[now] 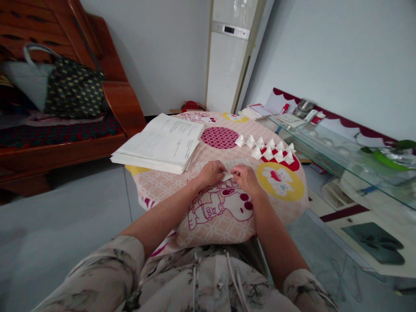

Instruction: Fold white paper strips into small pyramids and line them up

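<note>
My left hand (210, 172) and my right hand (244, 177) meet over a pink cartoon-print cushion (182, 190). Both pinch a small folded piece of white paper (226, 176) between their fingertips. Farther back on the cushion lie several folded white paper pieces (268, 151) in two rows. A stack of white printed sheets (160, 145) rests on the cushion's left side, beyond my left hand.
A glass-topped table (341, 151) with cups, papers and a green object stands at right. A wooden bench (65, 125) with a dotted bag (73, 89) is at left. A white standing air conditioner (229, 56) is at the back wall. Grey floor lies at lower left.
</note>
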Motion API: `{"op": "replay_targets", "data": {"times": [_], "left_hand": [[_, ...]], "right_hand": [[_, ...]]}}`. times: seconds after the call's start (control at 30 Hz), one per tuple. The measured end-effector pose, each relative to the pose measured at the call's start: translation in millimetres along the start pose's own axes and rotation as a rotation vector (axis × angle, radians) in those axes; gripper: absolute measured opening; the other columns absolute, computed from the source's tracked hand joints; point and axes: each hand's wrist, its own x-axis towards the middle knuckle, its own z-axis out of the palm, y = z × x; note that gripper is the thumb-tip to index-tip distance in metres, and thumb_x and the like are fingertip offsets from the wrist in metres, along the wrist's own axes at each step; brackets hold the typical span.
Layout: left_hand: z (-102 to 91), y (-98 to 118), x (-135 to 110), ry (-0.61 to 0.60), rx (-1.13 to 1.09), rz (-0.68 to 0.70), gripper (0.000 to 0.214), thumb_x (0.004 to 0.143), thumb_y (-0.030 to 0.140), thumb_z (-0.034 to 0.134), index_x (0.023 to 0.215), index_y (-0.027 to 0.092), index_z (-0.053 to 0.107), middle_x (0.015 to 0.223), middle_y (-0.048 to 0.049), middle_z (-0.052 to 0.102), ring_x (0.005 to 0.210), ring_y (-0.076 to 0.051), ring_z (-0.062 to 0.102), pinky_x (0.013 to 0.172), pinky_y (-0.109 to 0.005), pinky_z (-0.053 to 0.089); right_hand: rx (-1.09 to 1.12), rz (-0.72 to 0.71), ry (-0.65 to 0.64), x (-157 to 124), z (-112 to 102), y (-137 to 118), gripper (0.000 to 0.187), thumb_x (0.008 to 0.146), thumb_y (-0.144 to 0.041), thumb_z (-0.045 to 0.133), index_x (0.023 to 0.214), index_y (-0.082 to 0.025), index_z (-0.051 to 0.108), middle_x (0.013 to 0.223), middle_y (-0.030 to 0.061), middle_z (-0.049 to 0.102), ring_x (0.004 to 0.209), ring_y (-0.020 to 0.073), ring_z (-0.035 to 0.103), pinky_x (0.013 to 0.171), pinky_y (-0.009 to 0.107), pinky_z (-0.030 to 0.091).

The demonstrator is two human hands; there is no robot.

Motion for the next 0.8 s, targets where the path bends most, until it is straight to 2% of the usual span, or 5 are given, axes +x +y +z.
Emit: {"op": "replay_targets", "data": {"times": [0.17,0.3,0.5,0.63,0.8], "left_hand": [[-0.4,-4,1,0.0,-0.044,-0.009,0.023,0.077,0.014,0.063,0.09,0.017,0.082,0.096,-0.0058,0.077,0.09,-0.019,0.07,0.088,-0.029,0.054],[-0.9,-7,2,0.018,-0.07,-0.024,0.02,0.075,0.015,0.064,0.086,0.017,0.081,0.091,-0.0045,0.077,0.087,-0.018,0.07,0.085,-0.027,0.054],[-1.6,-11,3,0.025,-0.077,-0.025,0.017,0.072,0.014,0.064,0.08,0.017,0.078,0.088,-0.0028,0.077,0.084,-0.017,0.069,0.084,-0.027,0.055],[-0.7,-12,3,0.027,-0.087,-0.029,0.014,0.072,0.013,0.065,0.077,0.016,0.077,0.091,-0.0043,0.077,0.086,-0.017,0.07,0.084,-0.027,0.054],[1.1,-12,4,0.029,-0.101,-0.029,0.012,0.072,0.013,0.065,0.073,0.016,0.077,0.088,-0.0041,0.077,0.082,-0.018,0.069,0.082,-0.028,0.054]], "right_hand": [[-0.025,0.058,-0.087,-4,-6,-3,0.018,0.084,-0.014,0.06,0.081,-0.019,0.077,0.08,0.0051,0.074,0.075,0.0193,0.064,0.072,0.028,0.043],[0.024,0.076,-0.113,-5,-7,-1,0.012,0.084,-0.017,0.065,0.086,-0.019,0.078,0.081,0.0037,0.076,0.076,0.018,0.065,0.073,0.026,0.043],[-0.049,0.0,-0.134,0,-6,2,0.017,0.088,-0.014,0.061,0.08,-0.015,0.076,0.081,0.0088,0.074,0.076,0.0196,0.061,0.073,0.028,0.041],[-0.059,-0.03,-0.15,3,-8,1,0.022,0.087,-0.01,0.058,0.072,-0.014,0.073,0.075,0.0073,0.07,0.071,0.0176,0.057,0.071,0.028,0.039],[0.021,-0.028,-0.15,4,-11,4,0.019,0.086,-0.011,0.061,0.074,-0.015,0.074,0.078,0.0066,0.072,0.072,0.0172,0.059,0.07,0.027,0.041]]}}
